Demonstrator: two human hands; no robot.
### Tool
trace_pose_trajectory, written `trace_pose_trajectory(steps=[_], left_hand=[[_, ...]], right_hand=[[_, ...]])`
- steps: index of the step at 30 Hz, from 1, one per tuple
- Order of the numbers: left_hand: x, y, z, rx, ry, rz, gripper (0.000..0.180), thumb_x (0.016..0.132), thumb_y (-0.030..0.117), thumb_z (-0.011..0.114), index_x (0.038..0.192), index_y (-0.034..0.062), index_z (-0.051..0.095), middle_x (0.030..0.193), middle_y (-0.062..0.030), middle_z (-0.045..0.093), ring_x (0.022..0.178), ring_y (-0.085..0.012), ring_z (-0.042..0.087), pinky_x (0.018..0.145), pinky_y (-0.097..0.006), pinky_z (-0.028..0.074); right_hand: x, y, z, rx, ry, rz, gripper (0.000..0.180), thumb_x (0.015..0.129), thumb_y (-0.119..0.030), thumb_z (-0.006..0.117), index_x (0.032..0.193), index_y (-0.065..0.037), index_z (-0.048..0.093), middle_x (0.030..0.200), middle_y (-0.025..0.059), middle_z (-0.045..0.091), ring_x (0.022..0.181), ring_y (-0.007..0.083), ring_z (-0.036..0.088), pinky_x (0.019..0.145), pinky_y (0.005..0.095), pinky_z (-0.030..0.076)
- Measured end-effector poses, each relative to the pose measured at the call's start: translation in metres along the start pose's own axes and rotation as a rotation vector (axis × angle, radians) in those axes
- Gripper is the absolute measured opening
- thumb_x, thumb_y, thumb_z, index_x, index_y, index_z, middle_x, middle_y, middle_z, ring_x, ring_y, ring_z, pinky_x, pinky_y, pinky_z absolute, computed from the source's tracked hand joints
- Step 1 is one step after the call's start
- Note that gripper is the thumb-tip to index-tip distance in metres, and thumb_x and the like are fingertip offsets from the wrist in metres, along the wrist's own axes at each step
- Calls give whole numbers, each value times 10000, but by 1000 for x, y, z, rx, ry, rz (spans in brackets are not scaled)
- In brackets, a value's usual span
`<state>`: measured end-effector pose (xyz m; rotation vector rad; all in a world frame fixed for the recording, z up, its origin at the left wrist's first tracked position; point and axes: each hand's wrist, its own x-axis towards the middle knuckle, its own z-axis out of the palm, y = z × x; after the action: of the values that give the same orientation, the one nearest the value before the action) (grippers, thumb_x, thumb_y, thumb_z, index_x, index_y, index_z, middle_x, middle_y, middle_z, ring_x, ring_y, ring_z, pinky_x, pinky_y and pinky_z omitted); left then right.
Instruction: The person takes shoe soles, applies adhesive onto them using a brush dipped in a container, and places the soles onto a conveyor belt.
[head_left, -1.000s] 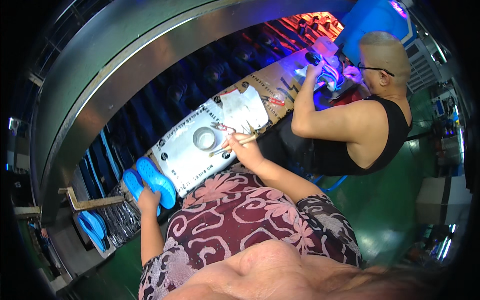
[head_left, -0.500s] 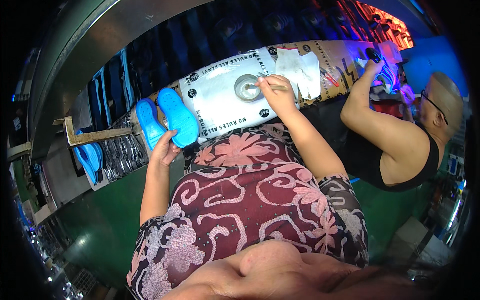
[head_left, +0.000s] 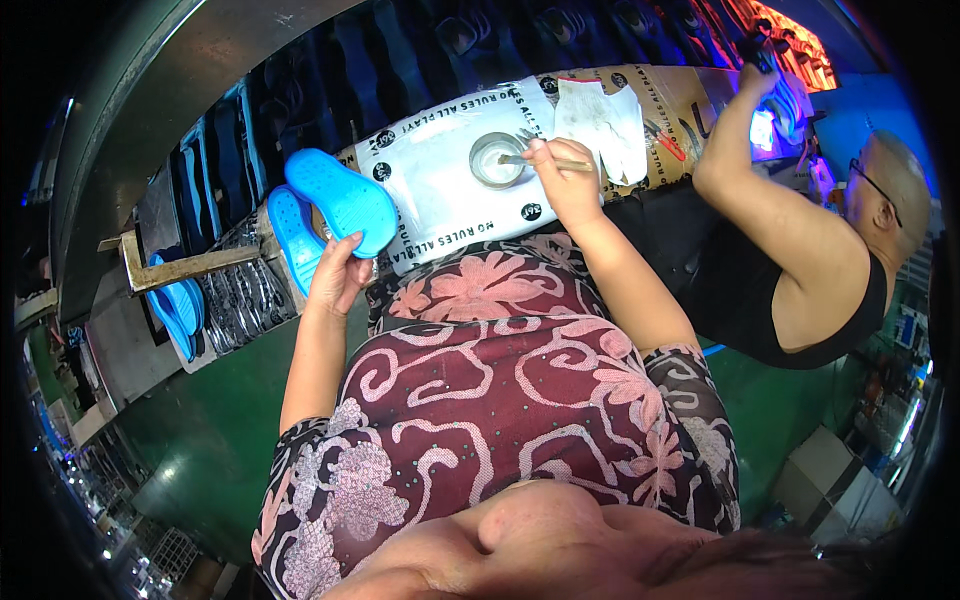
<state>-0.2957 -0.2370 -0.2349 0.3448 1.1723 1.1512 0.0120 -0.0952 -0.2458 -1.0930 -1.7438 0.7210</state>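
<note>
My left hand (head_left: 342, 272) grips the heel end of a bright blue shoe sole (head_left: 340, 200), its fingers closed on the edge and the thumb on top. A second blue sole (head_left: 291, 232) lies just left of it, partly covered by the held one. In my right hand (head_left: 566, 182) is a brush (head_left: 548, 161) with a light handle, pinched between fingers and thumb. Its tip reaches into a round glass bowl (head_left: 487, 179) that holds something whitish. The bowl stands on a white printed plastic sheet (head_left: 440, 230).
White paper pieces (head_left: 603, 125) and a red tool (head_left: 668, 143) lie right of the sheet. More blue soles (head_left: 178, 305) sit at the left beside a metal bracket (head_left: 190, 268). Dark shoe parts run along the back. At right, a co-worker (head_left: 800, 260) reaches toward lit shoes.
My left hand has lifted the blue sole slightly, tilting it up and left over the other sole. The brush stays at the bowl. The co-worker's arm has reached farther back.
</note>
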Motion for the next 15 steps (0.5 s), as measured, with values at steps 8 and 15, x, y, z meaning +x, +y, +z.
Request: trace_pose_trajectory(steps=[8,15], left_hand=[[-22,-1,36,269,197,330,300,854,103,544,1108,19,410,842,-101,582,568,-151,563,502,-246,477],[-17,-5,30,434,273,608,277,862,69,534,1091,-19,403,865,-112,590,595,-152,580,540,-256,500]], right_hand=[[0,13,18,-157,-10,-147,198,802,-186,589,668,-54,649,635,109,606,607,281,568,603,373,411],[-10,-9,-2,250,37,234,324,922,-237,481,811,23,641,737,69,627,650,120,550,660,244,445]])
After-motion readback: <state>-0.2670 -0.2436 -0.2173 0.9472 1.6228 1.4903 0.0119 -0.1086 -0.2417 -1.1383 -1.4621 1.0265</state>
